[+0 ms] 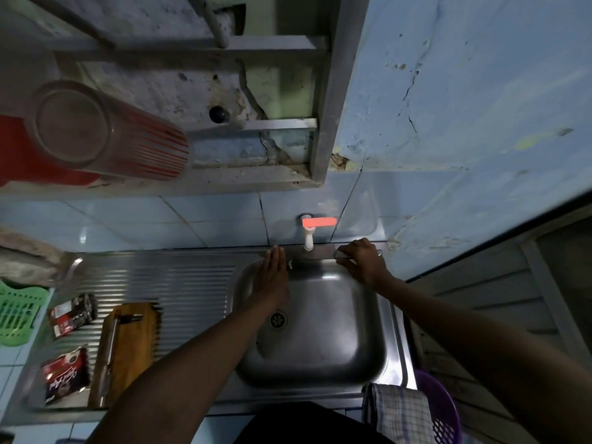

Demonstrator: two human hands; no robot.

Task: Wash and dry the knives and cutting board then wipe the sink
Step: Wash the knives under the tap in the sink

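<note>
The steel sink basin (320,341) lies below me, under a white tap (308,238) with an orange handle. My left hand (272,277) rests flat on the basin's back left rim, fingers straight, holding nothing. Over on the back right rim, my right hand (360,262) presses down, its fingers curled over a small pale pad (340,252); I cannot tell what the pad is. A wooden cutting board (134,347) lies on the ribbed drainboard (179,283) to the left. A long knife (110,347) and a dark-handled knife (129,318) lie on the board.
A checked towel (397,411) hangs over the sink's front right corner beside a purple basket (442,411). Two red-and-black packets (65,376) lie left of the board, and a green basket (17,312) stands at the far left. An upturned glass (105,133) sits on a shelf above.
</note>
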